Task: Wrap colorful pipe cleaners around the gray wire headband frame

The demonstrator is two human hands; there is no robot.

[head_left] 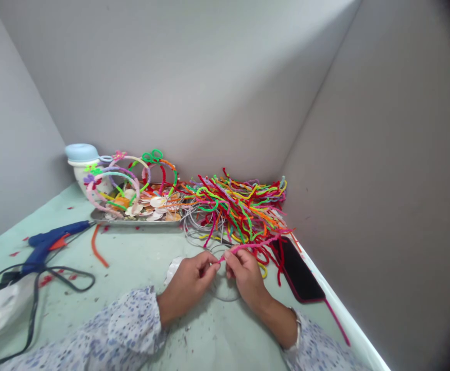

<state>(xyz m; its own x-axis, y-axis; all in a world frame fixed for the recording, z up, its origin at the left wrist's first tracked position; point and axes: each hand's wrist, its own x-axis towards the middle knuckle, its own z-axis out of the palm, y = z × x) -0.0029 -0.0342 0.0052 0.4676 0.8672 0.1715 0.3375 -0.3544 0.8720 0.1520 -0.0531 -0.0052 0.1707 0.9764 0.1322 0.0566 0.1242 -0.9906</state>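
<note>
My left hand (192,278) and my right hand (245,273) are close together over the table. Both have fingers pinched on a pink pipe cleaner (259,243), which runs up to the right past my right hand. Its near end sits between the two sets of fingertips. Under and between my hands lies a thin grey wire ring (225,298), partly hidden by them. A big tangled pile of coloured pipe cleaners (244,206) lies just beyond, with several grey wire hoops (200,221) at its left side.
A metal tray (140,222) holds shells and finished-looking fuzzy headbands (113,178), beside a white cup with a blue lid (81,153). At left lie a blue glue gun (41,245) with a looping dark cord and an orange pipe cleaner (97,247). A phone (300,270) rests right.
</note>
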